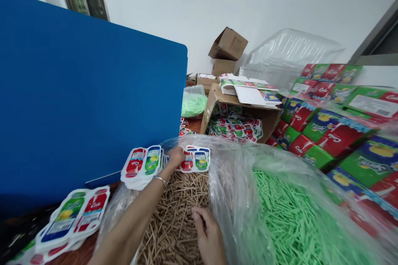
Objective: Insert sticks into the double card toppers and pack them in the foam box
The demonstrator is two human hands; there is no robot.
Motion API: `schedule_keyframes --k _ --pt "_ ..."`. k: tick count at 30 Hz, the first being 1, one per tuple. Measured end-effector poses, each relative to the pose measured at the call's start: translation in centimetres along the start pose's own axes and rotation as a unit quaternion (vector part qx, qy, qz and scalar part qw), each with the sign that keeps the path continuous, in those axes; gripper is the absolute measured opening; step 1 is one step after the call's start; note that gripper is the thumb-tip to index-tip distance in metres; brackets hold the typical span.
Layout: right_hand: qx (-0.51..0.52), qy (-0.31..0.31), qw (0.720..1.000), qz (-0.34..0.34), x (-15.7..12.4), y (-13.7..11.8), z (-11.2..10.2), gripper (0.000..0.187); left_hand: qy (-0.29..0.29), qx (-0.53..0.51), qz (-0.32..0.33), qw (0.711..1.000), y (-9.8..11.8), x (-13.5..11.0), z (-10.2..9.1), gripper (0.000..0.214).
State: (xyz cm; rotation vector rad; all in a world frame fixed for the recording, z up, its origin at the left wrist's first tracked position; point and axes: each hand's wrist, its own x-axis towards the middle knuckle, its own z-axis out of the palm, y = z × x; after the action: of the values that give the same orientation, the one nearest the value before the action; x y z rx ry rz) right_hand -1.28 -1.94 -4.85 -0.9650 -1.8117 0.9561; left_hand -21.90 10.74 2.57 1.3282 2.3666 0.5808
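Note:
My left hand (176, 156) is closed at the left edge of a few printed label cards (200, 161) with red cola and green-and-blue lemon drink pictures. These cards sit over the far end of a plastic bag full of thin brown sticks (174, 215). Just left of that hand is a stack of similar cards (135, 165). My right hand (209, 234) is low over the brown sticks, its fingers curled and thumb close to the index finger. Whether a stick is between those fingertips is too small to tell.
A blue panel (93, 91) stands on the left, with more cards (73, 219) in front of it. At right lies a bag of green sticks (289, 215) beside stacked drink-printed boxes (329, 132). Beyond, an open carton (211, 101) holds many cards.

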Motion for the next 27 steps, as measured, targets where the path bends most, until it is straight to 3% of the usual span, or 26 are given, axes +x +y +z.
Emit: schedule_keyframes --k 5,8,11,14,16,18,20,22,25,27 --pt "0.02 0.027 0.998 0.045 0.6 -0.8 -2.3 0.033 0.016 -0.098 0.049 0.994 0.5 -2.5 -1.8 0.026" --pt "0.016 0.101 0.993 0.057 1.3 -0.9 -4.3 0.034 -0.003 -0.179 0.104 0.978 0.3 -5.9 -3.2 0.024" --pt "0.018 0.165 0.985 0.035 1.9 -1.2 -5.7 0.048 -0.04 -0.249 0.145 0.957 -0.9 -10.3 -4.2 0.026" --pt "0.088 0.084 0.989 0.085 1.8 -1.8 -5.4 0.048 -0.077 -0.337 0.161 0.924 -2.5 -14.2 -4.3 0.023" --pt "0.166 0.001 0.975 0.145 1.1 -2.1 -4.1 0.036 -0.086 -0.419 0.124 0.896 -3.6 -16.2 -3.8 0.023" --pt "0.22 -0.039 0.957 0.183 -0.1 -2.3 -2.6 0.029 -0.121 -0.476 0.053 0.87 -4.8 -17.7 -2.9 0.025" --pt "0.235 -0.063 0.949 0.199 -1.6 -2.0 -1.4 0.028 -0.176 -0.494 -0.02 0.851 -6.3 -18.9 -1.7 0.029" --pt "0.203 -0.116 0.954 0.188 -3.0 -1.4 -1.0 0.027 -0.19 -0.49 -0.077 0.847 -8.2 -20.1 -0.6 0.03" --pt "0.061 -0.185 0.975 0.111 -4.8 0.3 -2.1 0.024 -0.095 -0.49 -0.144 0.854 -10.9 -21.9 0.6 0.031" --pt "-0.079 -0.186 0.978 0.043 -5.7 1.7 -3.5 0.024 -0.03 -0.505 -0.188 0.842 -12.2 -22.8 0.9 0.032"
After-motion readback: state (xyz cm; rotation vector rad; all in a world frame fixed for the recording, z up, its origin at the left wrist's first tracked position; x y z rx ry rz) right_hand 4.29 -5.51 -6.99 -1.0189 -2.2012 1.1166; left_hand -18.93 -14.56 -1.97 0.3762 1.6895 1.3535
